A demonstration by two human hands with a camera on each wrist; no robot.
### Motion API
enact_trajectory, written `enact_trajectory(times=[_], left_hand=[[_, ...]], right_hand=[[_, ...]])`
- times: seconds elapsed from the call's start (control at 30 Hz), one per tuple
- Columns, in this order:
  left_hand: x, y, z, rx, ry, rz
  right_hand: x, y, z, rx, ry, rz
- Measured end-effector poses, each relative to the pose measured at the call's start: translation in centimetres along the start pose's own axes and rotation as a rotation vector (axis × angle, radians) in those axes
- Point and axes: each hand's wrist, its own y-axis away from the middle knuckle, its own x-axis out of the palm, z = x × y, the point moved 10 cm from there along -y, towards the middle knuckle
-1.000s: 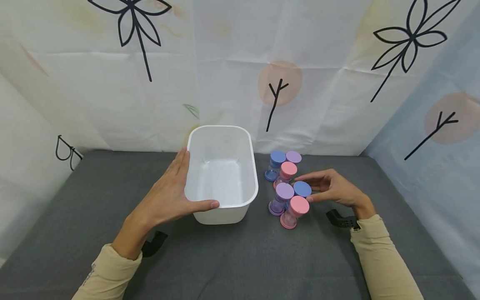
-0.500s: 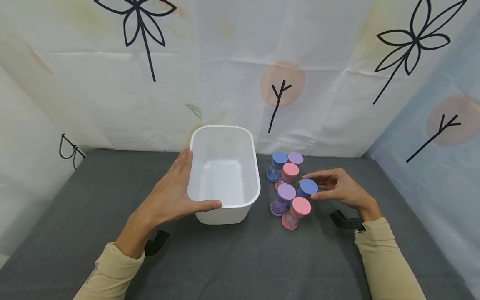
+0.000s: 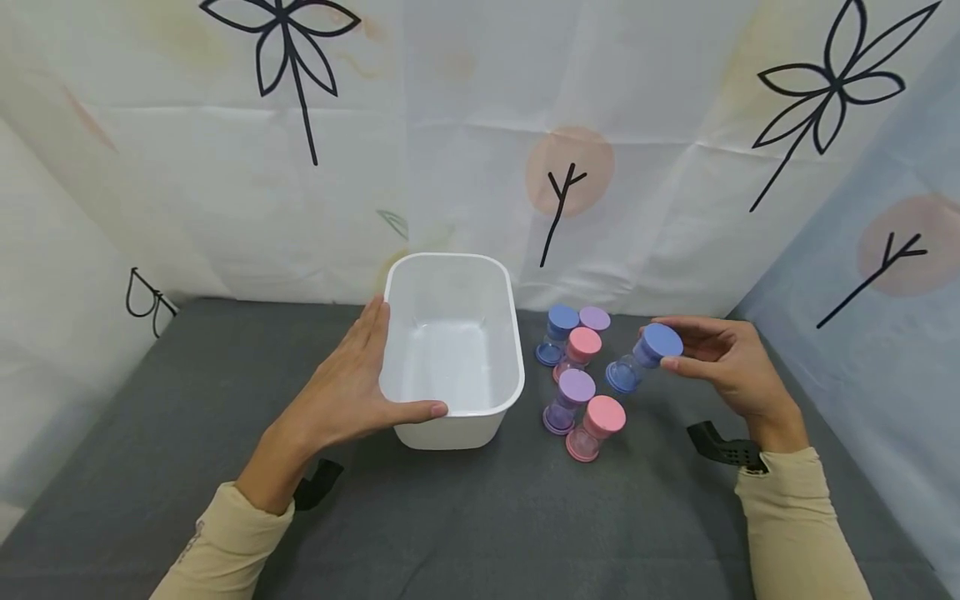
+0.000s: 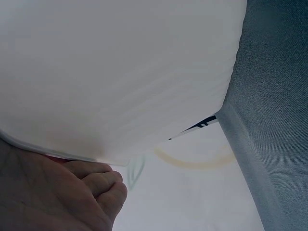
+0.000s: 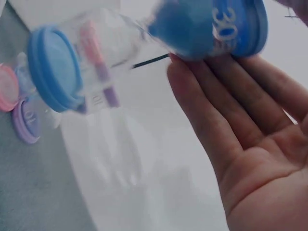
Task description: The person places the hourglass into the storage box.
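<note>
My right hand [image 3: 727,362] pinches a blue sand timer [image 3: 643,358] by its upper end, tilted and held up to the right of the other timers. In the right wrist view the blue sand timer [image 5: 187,29] shows blue sand at the end marked 30, between fingers and thumb. My left hand [image 3: 337,387] lies against a white plastic bin [image 3: 457,432], fingers straight along its left side and thumb across the front rim. In the left wrist view the left hand [image 4: 62,187] touches the rim of the bin [image 4: 120,72]. The bin's inside shows bare.
Beside the bin stand another blue timer [image 3: 562,321], pink timers [image 3: 583,343] [image 3: 600,421] and purple timers [image 3: 595,317] [image 3: 574,392]. They are grouped on the grey cloth [image 3: 480,517]. A printed fabric backdrop [image 3: 465,167] rises behind and at both sides.
My right hand has drawn the blue sand timer out of the group, up and to the right, tilting it. The left hand stays at the bin; the view has shifted slightly.
</note>
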Motion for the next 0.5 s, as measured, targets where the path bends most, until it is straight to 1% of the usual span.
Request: enact_trajectory(times=[0.2,0.3,0.37,0.43,0.5], left_hand=[[0.1,0.0,-0.1,-0.001,-0.005,0.004],[0.1,-0.1,-0.1,0.000,-0.005,0.002],[0.1,-0.1,-0.1,0.003,-0.003,0.001],[0.1,0.0,-0.1,0.004,-0.004,0.001],[0.1,0.0,-0.1,0.005,-0.006,0.001]], right_hand=[[-0.5,-0.2,2.3,-0.076,-0.053,-0.113],[-0.6,-0.7,3.8,-0.136,-0.094,-0.157],[-0.5,-1.3,4.7,-0.160,-0.112,-0.176],[-0.2,-1.9,5.6,-0.177,-0.143,-0.176],[0.2,-2.7,6.3,-0.165,-0.143,-0.181]])
